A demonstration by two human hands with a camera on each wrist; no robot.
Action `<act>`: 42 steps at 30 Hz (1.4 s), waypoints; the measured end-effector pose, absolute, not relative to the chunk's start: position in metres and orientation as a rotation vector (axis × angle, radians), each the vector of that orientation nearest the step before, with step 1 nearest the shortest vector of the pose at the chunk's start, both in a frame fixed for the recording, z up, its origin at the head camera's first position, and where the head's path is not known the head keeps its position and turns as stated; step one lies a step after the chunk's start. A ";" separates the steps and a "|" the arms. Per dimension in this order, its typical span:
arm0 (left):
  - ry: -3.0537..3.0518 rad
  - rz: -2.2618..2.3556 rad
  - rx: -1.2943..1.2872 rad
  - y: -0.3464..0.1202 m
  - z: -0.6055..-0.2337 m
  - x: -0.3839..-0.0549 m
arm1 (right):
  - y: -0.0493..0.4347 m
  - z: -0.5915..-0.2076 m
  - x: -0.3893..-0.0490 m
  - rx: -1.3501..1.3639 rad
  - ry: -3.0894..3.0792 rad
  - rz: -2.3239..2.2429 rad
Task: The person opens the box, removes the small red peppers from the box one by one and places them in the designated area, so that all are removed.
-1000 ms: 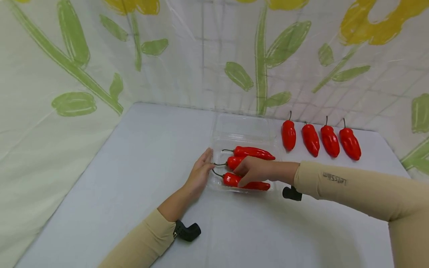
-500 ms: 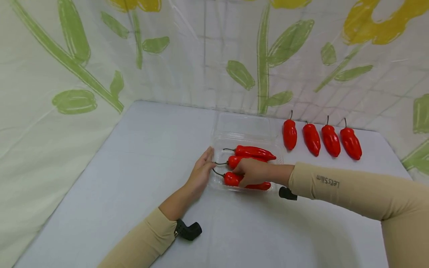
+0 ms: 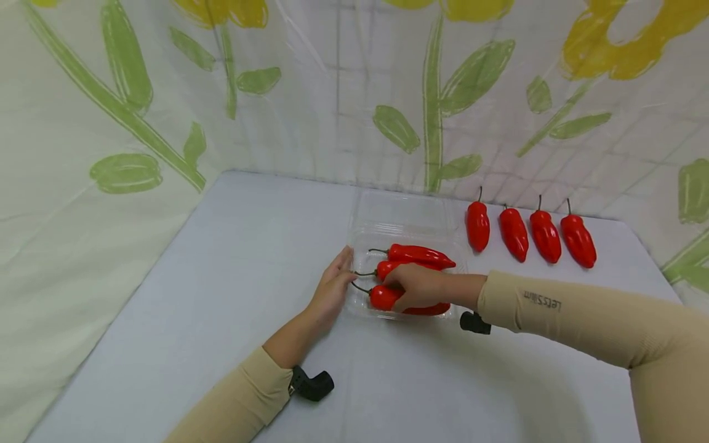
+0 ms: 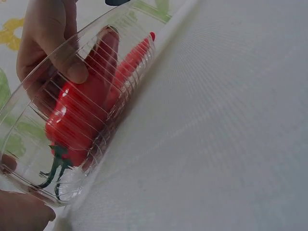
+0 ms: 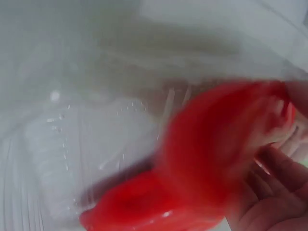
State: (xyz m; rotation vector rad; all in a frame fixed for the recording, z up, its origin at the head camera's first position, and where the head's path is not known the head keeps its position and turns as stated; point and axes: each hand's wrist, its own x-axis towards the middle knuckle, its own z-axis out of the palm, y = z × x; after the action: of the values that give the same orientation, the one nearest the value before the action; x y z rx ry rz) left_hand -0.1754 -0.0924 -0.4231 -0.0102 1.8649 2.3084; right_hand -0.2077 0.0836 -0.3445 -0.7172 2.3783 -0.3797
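A clear plastic clamshell box (image 3: 354,239) lies with its lid (image 3: 401,210) folded open toward the back. Three red peppers with green stems are inside it. My right hand (image 3: 418,286) reaches in and grips the front pepper (image 3: 381,298), thumb on the near side. In the left wrist view that pepper (image 4: 79,108) shows through the ribbed front wall; in the right wrist view the pepper (image 5: 207,139) is blurred. Partly under the hand lies the middle pepper (image 3: 383,269), behind it the back pepper (image 3: 418,254). My left hand (image 3: 328,289) rests along the box's left side, fingers straight.
Several more red peppers stand in a row at the back right of the white table (image 3: 249,246), the nearest pepper (image 3: 478,226) just right of the lid. A floral curtain (image 3: 310,111) hangs behind the table. Dark wrist cameras sit on both wrists.
The right hand has closed its grip on the front pepper, which has shifted slightly to the right. The left hand has stayed at the box's side.
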 end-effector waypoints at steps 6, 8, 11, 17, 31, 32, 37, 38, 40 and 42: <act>1.867 2.310 -0.021 -0.092 -0.423 -0.175 | 0.091 -0.338 -0.209 -0.755 2.373 -0.420; 1.877 2.302 -0.022 -0.092 -0.423 -0.176 | 0.094 -0.336 -0.210 -0.766 2.367 -0.444; 1.885 2.295 -0.026 -0.092 -0.423 -0.175 | 0.099 -0.334 -0.211 -0.759 2.356 -0.504; 1.892 2.296 -0.014 -0.092 -0.423 -0.175 | 0.116 -0.335 -0.212 -0.619 2.302 -0.750; 1.875 2.328 -0.008 -0.091 -0.423 -0.175 | 0.160 -0.342 -0.191 -0.351 2.230 -1.293; 1.874 2.329 -0.008 -0.091 -0.423 -0.175 | 0.163 -0.341 -0.188 -0.323 2.230 -1.320; 1.874 2.326 0.012 -0.091 -0.423 -0.174 | 0.175 -0.340 -0.175 -0.225 2.238 -1.456; 1.874 2.324 0.012 -0.091 -0.423 -0.174 | 0.177 -0.340 -0.173 -0.205 2.239 -1.485; 1.880 2.319 0.006 -0.091 -0.422 -0.174 | 0.179 -0.342 -0.169 -0.167 2.239 -1.539; 1.891 2.308 0.001 -0.091 -0.422 -0.174 | 0.181 -0.344 -0.165 -0.131 2.246 -1.581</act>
State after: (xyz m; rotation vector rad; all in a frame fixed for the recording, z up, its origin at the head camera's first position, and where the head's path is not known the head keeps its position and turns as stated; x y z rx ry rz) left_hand -0.1736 -0.0913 -0.4219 0.0011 1.8911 2.3081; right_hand -0.1653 0.1807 -0.3444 -0.1311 2.2456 -1.5813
